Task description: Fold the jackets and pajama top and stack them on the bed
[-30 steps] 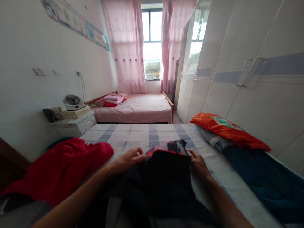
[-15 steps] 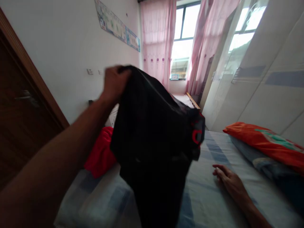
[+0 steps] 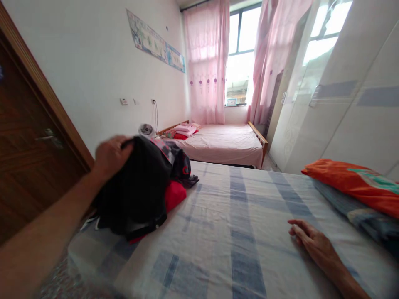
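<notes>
My left hand (image 3: 112,154) is closed on the upper edge of a black garment (image 3: 140,182), whose exact kind I cannot tell. Grey and red printing shows on its far side, and its lower part rests over a red cloth (image 3: 176,195) at the left end of the bed. Over the right part of the blue-and-white checked bedsheet (image 3: 215,232) is my right hand (image 3: 313,241), fingers loosely bent and apart, holding nothing. Beyond it lies an orange garment (image 3: 349,178) on top of folded blue jeans (image 3: 349,211).
A second bed (image 3: 224,145) with a pink sheet stands under the window, folded pink cloths (image 3: 183,129) on it. A small fan (image 3: 146,130) is near the left wall. A wooden door (image 3: 37,145) is at left, a white wardrobe (image 3: 330,120) at right.
My left hand has swung left and down with the black garment, from mid-bed onto the red cloth. The second bed and the fan have come into sight. My right hand has barely moved.
</notes>
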Demonstrator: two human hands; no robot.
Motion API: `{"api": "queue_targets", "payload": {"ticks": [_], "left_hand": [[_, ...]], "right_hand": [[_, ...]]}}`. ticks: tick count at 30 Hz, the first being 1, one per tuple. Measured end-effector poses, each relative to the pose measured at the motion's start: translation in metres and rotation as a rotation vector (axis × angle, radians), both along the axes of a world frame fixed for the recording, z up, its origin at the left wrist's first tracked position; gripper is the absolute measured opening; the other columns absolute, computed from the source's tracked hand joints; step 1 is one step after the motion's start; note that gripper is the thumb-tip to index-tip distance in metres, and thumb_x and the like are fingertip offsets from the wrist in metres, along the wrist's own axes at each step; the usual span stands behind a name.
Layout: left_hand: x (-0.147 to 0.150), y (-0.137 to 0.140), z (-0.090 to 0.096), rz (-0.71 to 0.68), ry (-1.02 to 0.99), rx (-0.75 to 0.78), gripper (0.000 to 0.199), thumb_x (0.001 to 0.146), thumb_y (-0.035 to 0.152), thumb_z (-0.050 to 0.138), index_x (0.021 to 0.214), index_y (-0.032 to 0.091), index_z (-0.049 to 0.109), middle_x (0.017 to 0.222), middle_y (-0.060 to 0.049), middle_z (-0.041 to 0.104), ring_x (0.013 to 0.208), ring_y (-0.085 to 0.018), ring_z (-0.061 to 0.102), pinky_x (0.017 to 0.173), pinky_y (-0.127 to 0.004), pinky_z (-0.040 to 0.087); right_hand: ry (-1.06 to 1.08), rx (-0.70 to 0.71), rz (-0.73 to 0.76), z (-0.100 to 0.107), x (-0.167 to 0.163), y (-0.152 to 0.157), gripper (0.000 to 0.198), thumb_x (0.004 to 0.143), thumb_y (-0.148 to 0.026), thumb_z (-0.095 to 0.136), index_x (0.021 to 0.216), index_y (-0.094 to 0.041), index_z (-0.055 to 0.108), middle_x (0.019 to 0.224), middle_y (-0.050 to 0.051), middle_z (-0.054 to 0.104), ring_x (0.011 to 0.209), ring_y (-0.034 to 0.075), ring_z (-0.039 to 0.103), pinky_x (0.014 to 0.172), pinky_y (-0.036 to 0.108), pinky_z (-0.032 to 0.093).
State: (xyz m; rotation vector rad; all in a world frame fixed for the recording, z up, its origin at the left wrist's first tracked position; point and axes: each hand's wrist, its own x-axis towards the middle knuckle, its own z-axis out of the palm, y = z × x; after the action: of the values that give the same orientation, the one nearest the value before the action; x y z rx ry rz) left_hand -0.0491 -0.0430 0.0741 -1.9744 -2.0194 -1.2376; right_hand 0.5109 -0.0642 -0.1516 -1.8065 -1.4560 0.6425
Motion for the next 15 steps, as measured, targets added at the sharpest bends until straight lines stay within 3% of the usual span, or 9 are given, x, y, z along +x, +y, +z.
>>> {"api": "queue_targets", "payload": {"ticks": [3, 5, 6, 8, 11, 13, 15], "left_hand": [[0.001, 0.001, -0.082, -0.036, 0.081, -0.136, 0.016, 0.071, 0.031, 0.058, 0.078, 0.017, 0.063, 0.099, -0.008, 0.065, 0.096, -0.025, 0.060, 0.089, -0.035, 0.045], [0.000, 0.001, -0.125, -0.033, 0.102, -0.188, 0.020, 0.071, 0.031, 0.052, 0.080, 0.017, 0.063, 0.092, -0.008, 0.067, 0.091, -0.026, 0.062, 0.084, -0.035, 0.048], [-0.001, 0.002, -0.138, -0.031, 0.110, -0.205, 0.022, 0.071, 0.032, 0.050, 0.081, 0.017, 0.063, 0.090, -0.008, 0.067, 0.090, -0.026, 0.062, 0.082, -0.034, 0.048], [-0.005, 0.002, -0.146, -0.012, 0.125, -0.213, 0.022, 0.071, 0.030, 0.047, 0.082, 0.018, 0.062, 0.087, -0.007, 0.067, 0.088, -0.026, 0.063, 0.082, -0.034, 0.049], [0.008, 0.001, -0.129, 0.072, 0.138, -0.117, 0.028, 0.074, 0.025, 0.042, 0.096, 0.017, 0.059, 0.102, -0.010, 0.063, 0.102, -0.028, 0.057, 0.093, -0.040, 0.043], [0.036, 0.000, -0.119, 0.085, 0.147, 0.013, 0.035, 0.080, 0.023, 0.038, 0.111, 0.015, 0.052, 0.120, -0.012, 0.054, 0.118, -0.028, 0.047, 0.104, -0.044, 0.032], [0.080, -0.002, -0.122, -0.078, 0.178, 0.084, 0.035, 0.084, 0.024, 0.038, 0.116, 0.016, 0.050, 0.125, -0.011, 0.051, 0.121, -0.025, 0.045, 0.106, -0.042, 0.030]], "right_hand": [[0.016, -0.003, 0.000, 0.001, -0.002, -0.001, 0.049, 0.066, -0.056, 0.044, 0.095, -0.021, 0.062, 0.069, 0.003, 0.067, 0.053, 0.019, 0.057, 0.052, 0.031, 0.043], [0.031, 0.017, 0.001, 0.002, -0.002, -0.001, 0.045, 0.066, -0.054, 0.045, 0.093, -0.022, 0.063, 0.069, 0.003, 0.067, 0.052, 0.018, 0.057, 0.051, 0.031, 0.043], [0.037, 0.029, 0.003, 0.002, -0.003, -0.001, 0.043, 0.067, -0.053, 0.046, 0.092, -0.022, 0.063, 0.069, 0.002, 0.067, 0.052, 0.018, 0.057, 0.051, 0.031, 0.043], [0.036, 0.051, 0.003, 0.005, -0.004, -0.002, 0.040, 0.068, -0.050, 0.047, 0.091, -0.022, 0.064, 0.068, 0.002, 0.067, 0.052, 0.018, 0.057, 0.052, 0.030, 0.043], [0.018, 0.071, -0.011, 0.009, -0.009, -0.005, 0.038, 0.068, -0.047, 0.046, 0.089, -0.021, 0.064, 0.066, 0.001, 0.066, 0.054, 0.018, 0.058, 0.053, 0.029, 0.043], [0.008, 0.080, -0.016, 0.013, -0.016, -0.008, 0.037, 0.069, -0.045, 0.044, 0.087, -0.020, 0.063, 0.063, 0.001, 0.064, 0.054, 0.018, 0.058, 0.053, 0.029, 0.043], [0.006, 0.085, -0.021, 0.018, -0.023, -0.011, 0.035, 0.071, -0.042, 0.042, 0.087, -0.019, 0.063, 0.062, 0.001, 0.064, 0.054, 0.017, 0.058, 0.053, 0.028, 0.044]]}}
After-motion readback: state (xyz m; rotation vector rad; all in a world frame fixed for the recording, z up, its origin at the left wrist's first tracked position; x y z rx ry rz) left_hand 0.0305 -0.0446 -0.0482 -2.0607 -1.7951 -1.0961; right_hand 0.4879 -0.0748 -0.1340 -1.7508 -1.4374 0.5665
